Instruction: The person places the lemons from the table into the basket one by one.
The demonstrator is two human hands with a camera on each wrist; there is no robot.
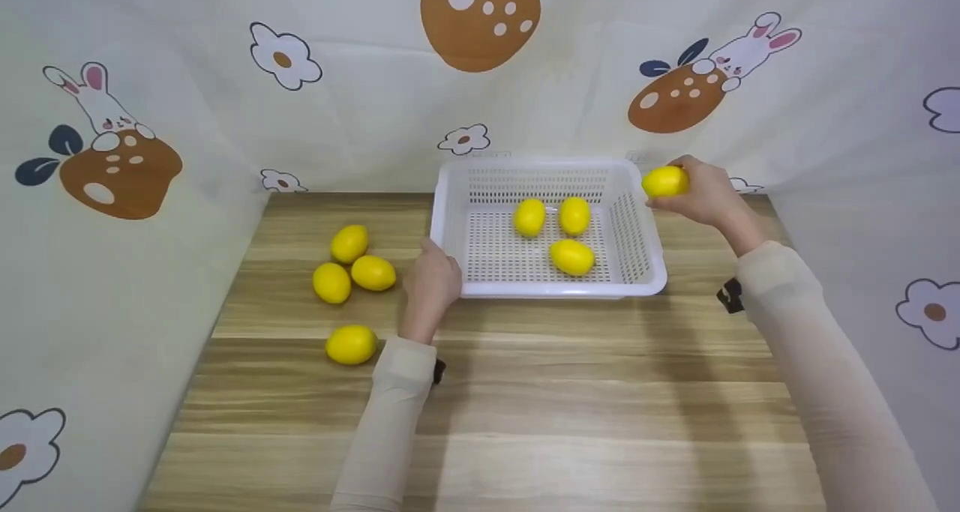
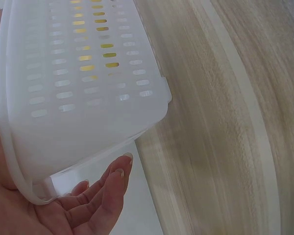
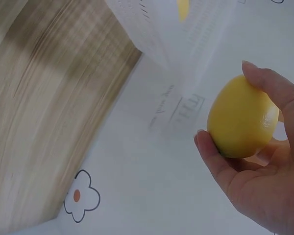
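A white perforated plastic basket (image 1: pixel 645 281) stands at the back of the table with three lemons (image 1: pixel 572 258) inside. My left hand (image 1: pixel 433 278) grips its left rim near the front corner; in the left wrist view the fingers (image 2: pixel 118 183) reach outside the wall, below the rim. Beyond the basket's right rim, my right hand (image 1: pixel 705 191) holds another lemon (image 1: pixel 666 181) between thumb and fingers, raised above the tabletop. The right wrist view shows this lemon (image 3: pixel 242 120) apart from the basket wall.
Several lemons (image 1: pixel 350 345) lie on the wooden table (image 1: pixel 570 414) left of my left hand, three of them grouped together. A patterned cloth (image 1: pixel 360 115) hangs close behind the basket and along both sides of the table.
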